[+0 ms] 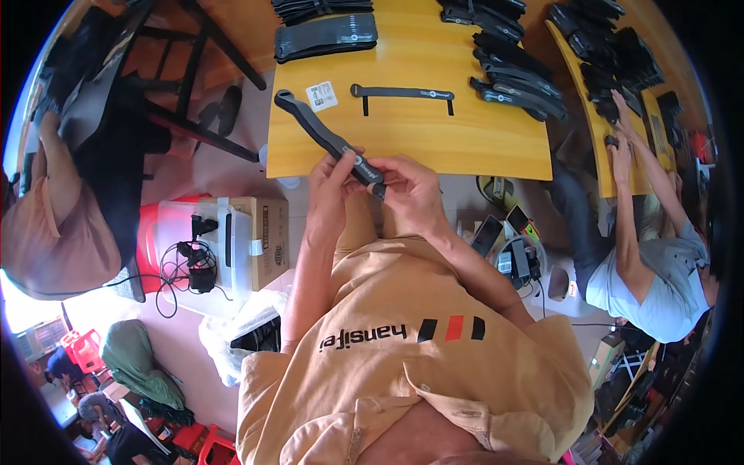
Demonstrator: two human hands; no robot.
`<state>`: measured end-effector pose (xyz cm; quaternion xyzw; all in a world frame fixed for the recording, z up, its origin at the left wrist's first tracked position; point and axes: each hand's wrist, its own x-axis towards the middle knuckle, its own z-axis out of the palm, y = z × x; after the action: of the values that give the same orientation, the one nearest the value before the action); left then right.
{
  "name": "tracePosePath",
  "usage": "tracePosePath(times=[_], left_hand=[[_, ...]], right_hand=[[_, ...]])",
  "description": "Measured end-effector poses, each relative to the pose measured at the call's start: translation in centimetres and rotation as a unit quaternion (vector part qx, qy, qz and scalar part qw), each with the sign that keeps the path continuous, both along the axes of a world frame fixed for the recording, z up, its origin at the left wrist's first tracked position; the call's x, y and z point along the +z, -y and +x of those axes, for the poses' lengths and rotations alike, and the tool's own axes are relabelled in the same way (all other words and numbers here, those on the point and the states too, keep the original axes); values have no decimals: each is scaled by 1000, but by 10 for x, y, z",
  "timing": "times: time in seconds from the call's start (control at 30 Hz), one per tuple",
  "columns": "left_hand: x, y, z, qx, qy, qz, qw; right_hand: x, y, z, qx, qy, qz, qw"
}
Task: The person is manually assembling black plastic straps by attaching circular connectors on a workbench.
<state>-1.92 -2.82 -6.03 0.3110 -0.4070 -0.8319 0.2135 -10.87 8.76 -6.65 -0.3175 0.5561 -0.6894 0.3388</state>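
A long black strap with a rounded far end slants from the upper left down into my hands, just off the table's front edge. My left hand is closed on its middle part, the thumb lying on top next to a pale printed mark. At the strap's near end, my right hand pinches it between thumb and fingers, where it looks folded or thicker. Another black strap lies flat across the yellow table, beside two short black marks. Left of that strap is a white printed label.
Bundled dark straps sit at the table's far left, with more piles at its right. A plastic bin with cables and a cardboard box stand at my left. A co-worker handles items at another table on the right; another person sits left.
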Motion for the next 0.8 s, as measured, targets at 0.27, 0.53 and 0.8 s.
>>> tracePosePath(times=[0.27, 0.53, 0.8], left_hand=[[7, -6, -1, -19, -17, -42, 999], [11, -13, -10, 34, 12, -141, 989], [4, -19, -10, 9, -15, -115, 993]], right_hand=[[6, -9, -12, -18, -4, -1, 1000], [11, -10, -15, -31, 115, 33, 992], [10, -10, -15, -34, 181, 4, 983]])
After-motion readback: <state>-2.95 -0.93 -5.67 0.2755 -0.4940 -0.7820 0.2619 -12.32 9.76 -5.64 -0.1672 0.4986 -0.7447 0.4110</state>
